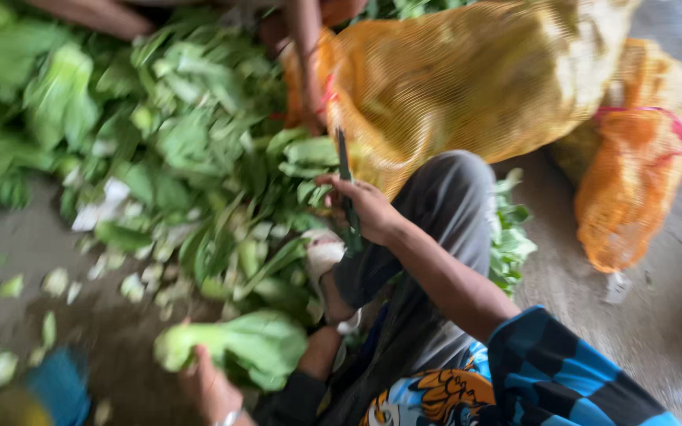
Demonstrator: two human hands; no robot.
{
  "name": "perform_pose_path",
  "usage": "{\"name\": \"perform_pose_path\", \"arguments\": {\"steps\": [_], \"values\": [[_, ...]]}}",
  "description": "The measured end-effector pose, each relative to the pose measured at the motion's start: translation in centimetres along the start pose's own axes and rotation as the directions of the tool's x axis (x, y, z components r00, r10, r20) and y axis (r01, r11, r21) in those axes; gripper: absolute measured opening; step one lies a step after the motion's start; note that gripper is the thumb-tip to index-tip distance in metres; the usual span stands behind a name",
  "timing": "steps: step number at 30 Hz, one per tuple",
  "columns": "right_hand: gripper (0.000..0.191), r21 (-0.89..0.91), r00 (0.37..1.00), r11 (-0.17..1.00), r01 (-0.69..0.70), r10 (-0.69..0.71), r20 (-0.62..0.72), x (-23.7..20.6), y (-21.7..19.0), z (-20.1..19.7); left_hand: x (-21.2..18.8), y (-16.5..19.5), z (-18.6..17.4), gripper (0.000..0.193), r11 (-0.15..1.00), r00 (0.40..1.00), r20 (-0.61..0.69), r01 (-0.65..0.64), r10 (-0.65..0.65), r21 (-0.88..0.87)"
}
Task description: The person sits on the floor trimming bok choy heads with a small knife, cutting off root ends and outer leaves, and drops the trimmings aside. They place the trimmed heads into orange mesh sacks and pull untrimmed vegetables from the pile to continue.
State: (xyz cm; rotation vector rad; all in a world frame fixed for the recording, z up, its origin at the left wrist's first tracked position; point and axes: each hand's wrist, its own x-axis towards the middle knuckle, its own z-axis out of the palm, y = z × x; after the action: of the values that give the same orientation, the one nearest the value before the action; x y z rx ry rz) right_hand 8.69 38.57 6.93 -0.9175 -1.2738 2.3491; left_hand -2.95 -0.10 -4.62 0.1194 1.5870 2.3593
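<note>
The right hand (365, 207) closes its fingers around a knife (346, 185), blade pointing up. The left hand (208, 388) grips a leafy green vegetable (238, 343). Beyond the knife lie a leaf pile (175, 134) and an orange mesh sack (475, 79).

Right hand (365, 207) grips a knife (346, 185), blade upward. Left hand (208, 386) holds a leafy green vegetable (238, 345) low over the concrete floor (120, 339), near the leaf pile (175, 142).

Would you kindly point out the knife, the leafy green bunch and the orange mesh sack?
knife (344, 162), head view, on the blade.
leafy green bunch (254, 343), head view, on the broad leaf.
orange mesh sack (475, 79), head view, on its bulging side.
</note>
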Motion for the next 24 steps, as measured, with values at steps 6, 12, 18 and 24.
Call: {"name": "perform_pose_path", "arguments": {"steps": [6, 12, 18, 24], "values": [[0.047, -0.202, 0.95, 0.971, -0.126, 0.177, 0.258, -2.2, 7.5, 3.6, 0.2, -1.9, 2.3, 0.057, 0.952, 0.964, 0.139, 0.251, -0.228, -0.175], [0.044, 0.626, 0.978, 0.777, 0.07, 0.07, -0.197, 3.7, 5.2, -2.8, 1.4, -4.9, 1.2, 0.067, 0.794, 0.861, 0.032, 0.481, -0.507, -0.371], [0.04, 0.708, 0.973, 0.678, 0.196, -0.043, -0.228, 4.8, 1.0, -4.8, 2.6, -5.8, 0.8, 0.055, 0.876, 0.88, -0.038, 0.466, -0.474, -0.124], [0.031, -0.007, 0.881, 0.887, -0.462, 0.46, 0.115, -4.8, 10.7, 5.2, 1.3, -5.2, 2.9, 0.037, 0.915, 0.907, -0.16, 0.362, -0.389, -0.177]]}}
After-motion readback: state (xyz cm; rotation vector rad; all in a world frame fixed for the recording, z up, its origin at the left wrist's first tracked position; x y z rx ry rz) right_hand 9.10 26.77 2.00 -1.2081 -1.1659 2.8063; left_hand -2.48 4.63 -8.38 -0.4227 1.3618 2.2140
